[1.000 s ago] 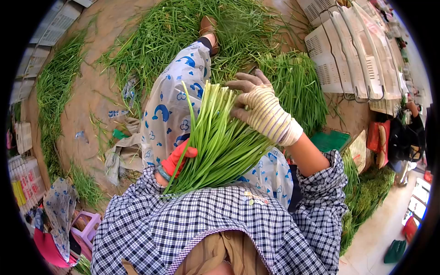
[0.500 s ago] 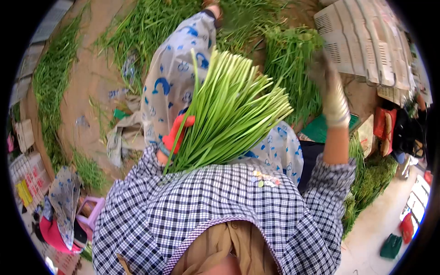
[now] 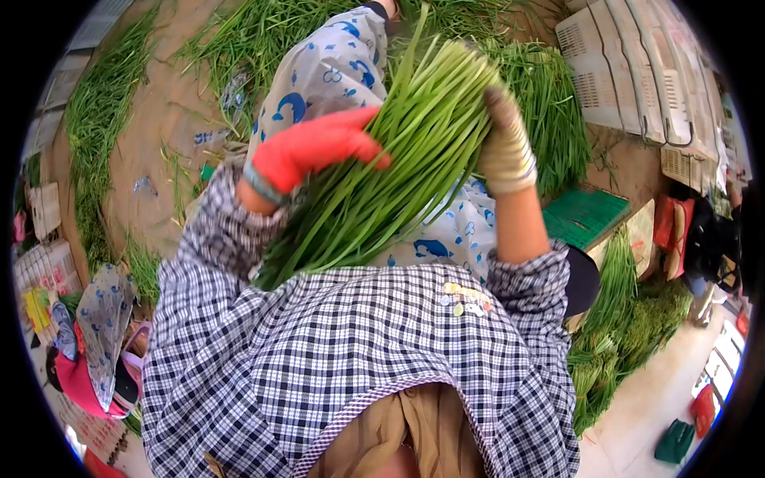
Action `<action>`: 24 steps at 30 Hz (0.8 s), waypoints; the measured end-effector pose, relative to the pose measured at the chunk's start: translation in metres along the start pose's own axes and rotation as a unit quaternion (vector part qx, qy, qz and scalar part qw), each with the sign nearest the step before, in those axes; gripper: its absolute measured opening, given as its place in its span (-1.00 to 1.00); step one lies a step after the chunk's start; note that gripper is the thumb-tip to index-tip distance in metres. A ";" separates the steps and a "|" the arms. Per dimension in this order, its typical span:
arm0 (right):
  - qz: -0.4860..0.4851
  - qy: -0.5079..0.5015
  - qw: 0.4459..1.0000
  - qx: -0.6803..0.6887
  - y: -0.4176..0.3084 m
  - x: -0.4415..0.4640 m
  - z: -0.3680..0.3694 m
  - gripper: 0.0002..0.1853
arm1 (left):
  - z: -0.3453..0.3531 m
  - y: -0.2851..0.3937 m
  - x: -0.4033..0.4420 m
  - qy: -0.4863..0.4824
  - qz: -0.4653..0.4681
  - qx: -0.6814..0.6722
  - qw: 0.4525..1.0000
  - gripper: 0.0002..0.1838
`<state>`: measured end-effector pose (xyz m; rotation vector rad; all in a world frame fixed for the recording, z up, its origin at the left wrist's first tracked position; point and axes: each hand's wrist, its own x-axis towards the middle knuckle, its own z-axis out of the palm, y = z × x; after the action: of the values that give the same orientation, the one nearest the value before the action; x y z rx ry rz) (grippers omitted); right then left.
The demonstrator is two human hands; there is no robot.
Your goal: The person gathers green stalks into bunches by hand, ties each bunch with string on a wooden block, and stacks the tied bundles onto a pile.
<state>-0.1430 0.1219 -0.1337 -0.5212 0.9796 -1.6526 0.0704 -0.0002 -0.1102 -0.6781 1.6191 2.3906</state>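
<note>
Seen from above, a person in a black-and-white checked top (image 3: 351, 342) holds a thick bundle of green stalks (image 3: 406, 159) over the lap, in the centre of the frame. The bundle slants from the checked top at lower left up to the top centre, where its paler ends fan out slightly and blur.

The left hand (image 3: 319, 151), in a bright red glove, comes in from the left of the frame and touches the bundle along its left side. Its fingers are stretched out against the stalks; whether they grip cannot be told. The right hand (image 3: 508, 143), in a striped cream glove with dark fingertips, is wrapped around the bundle's right edge, grasping it near the pale ends, with some fingers hidden behind.

Beneath the bundle, a whitish covering with blue whales (image 3: 331, 68) spreads across the legs. Loose greens (image 3: 263, 36) lie on the brown floor (image 3: 131, 95) at upper left, and a long strip of greens (image 3: 100, 151) runs down the far left. At upper right, a thick pile of greens (image 3: 550, 119) lies just beside pale plastic crates (image 3: 617, 76). Below them is a flat green board (image 3: 586, 217). Pink cloth (image 3: 84, 378) shows at lower left.
</note>
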 end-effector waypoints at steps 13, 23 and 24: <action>-0.112 -0.001 0.991 -0.070 -0.027 0.030 -0.015 -0.30 | -0.021 0.000 0.079 -0.204 0.159 -0.324 0.910 -0.16; -0.051 -0.073 0.992 -0.085 -0.038 0.025 -0.009 -0.34 | -0.034 0.030 0.096 -0.084 0.292 0.511 0.804 -0.62; -0.049 -0.062 0.989 -0.123 -0.037 0.026 -0.009 -0.37 | -0.032 0.034 0.100 -0.109 0.225 0.488 0.836 -0.61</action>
<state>-0.1791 0.1030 -0.1125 -0.8391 1.0849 -1.5725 -0.0222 -0.0535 -0.1383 0.1875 2.6839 1.3617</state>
